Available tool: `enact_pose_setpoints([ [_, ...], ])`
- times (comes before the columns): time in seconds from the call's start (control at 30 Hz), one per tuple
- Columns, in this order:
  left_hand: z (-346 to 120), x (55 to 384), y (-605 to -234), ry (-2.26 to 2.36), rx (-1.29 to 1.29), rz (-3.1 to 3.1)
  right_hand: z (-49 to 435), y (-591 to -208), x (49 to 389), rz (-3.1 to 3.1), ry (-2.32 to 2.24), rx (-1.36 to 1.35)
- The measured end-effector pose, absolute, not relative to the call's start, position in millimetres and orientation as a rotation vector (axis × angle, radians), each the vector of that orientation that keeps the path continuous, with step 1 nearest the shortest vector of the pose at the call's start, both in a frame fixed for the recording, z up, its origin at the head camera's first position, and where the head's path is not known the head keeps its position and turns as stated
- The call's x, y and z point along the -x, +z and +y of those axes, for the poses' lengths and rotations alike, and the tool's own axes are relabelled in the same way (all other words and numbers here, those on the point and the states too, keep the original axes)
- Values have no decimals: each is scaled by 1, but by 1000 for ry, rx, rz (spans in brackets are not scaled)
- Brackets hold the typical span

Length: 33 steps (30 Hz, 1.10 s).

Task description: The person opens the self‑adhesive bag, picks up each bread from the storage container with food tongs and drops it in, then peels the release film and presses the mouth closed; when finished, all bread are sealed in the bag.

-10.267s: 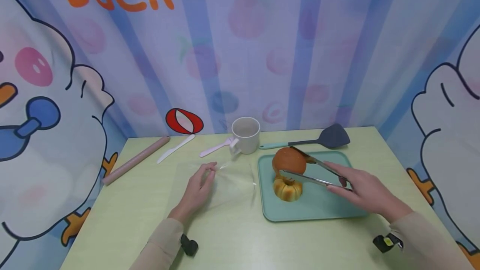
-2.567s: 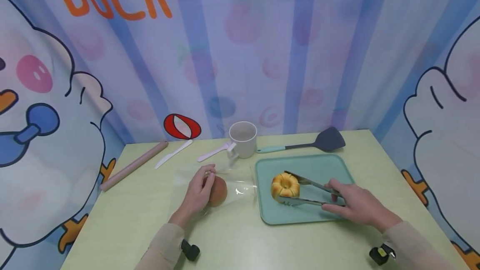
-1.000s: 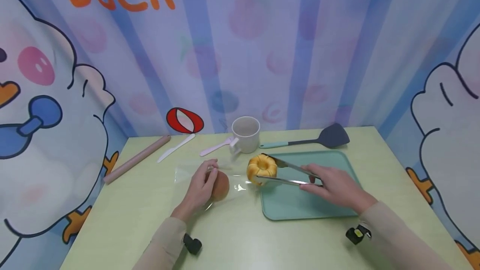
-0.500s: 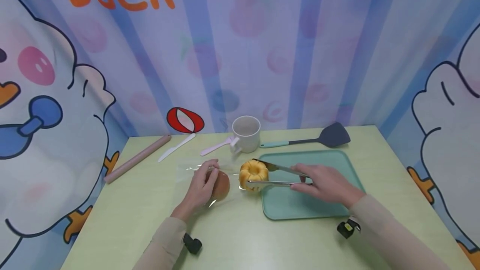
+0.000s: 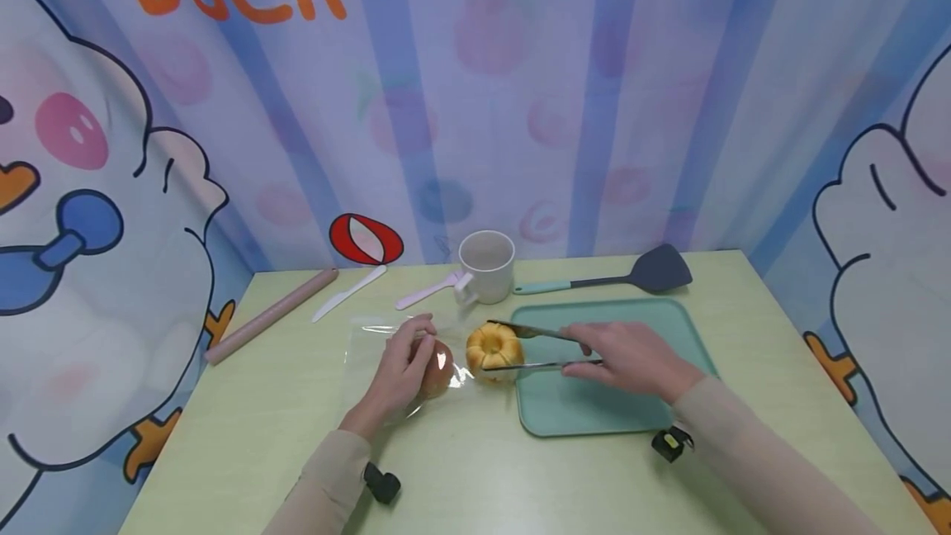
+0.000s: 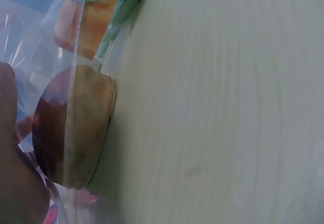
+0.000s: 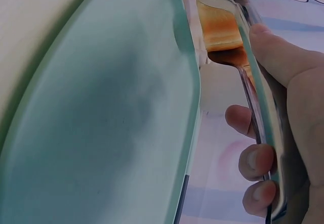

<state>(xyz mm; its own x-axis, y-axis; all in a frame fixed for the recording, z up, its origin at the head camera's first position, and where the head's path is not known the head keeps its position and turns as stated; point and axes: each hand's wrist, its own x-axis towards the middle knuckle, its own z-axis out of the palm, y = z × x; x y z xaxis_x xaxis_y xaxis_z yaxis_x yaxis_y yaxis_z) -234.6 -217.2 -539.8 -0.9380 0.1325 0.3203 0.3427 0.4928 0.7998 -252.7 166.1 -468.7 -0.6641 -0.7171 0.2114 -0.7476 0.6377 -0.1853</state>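
My left hand (image 5: 394, 374) holds the top edge of a clear plastic bag (image 5: 366, 357) lying on the table. Inside it, beside the hand, is a round brown bun (image 5: 438, 370); the left wrist view shows this bun (image 6: 76, 128) through the film. My right hand (image 5: 627, 357) grips metal tongs (image 5: 546, 365). Between the tongs' tips is a golden ring-shaped bread roll (image 5: 494, 345), at the bag's right end, just right of the bun. Fingers (image 7: 257, 161) curl round the tongs in the right wrist view. How far the roll is inside the bag is hard to tell.
A green tray (image 5: 609, 411) lies under my right hand. Along the back are a rolling pin (image 5: 271, 316), a white plastic knife (image 5: 349, 294), a pink fork (image 5: 427, 292), a white mug (image 5: 488, 267) and a spatula (image 5: 660, 269). A printed curtain stands behind.
The bun went from the tray into the bag. The tongs then took the ring-shaped roll off the tray and carried it left to the bag. My left hand stays nearly in place.
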Motion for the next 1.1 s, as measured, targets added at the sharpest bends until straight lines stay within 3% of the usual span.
enact_pose_setpoints([
  [1.1,-211,234,-541,-1406,457,-2527,127,-493,239,-2795,424,-1095],
])
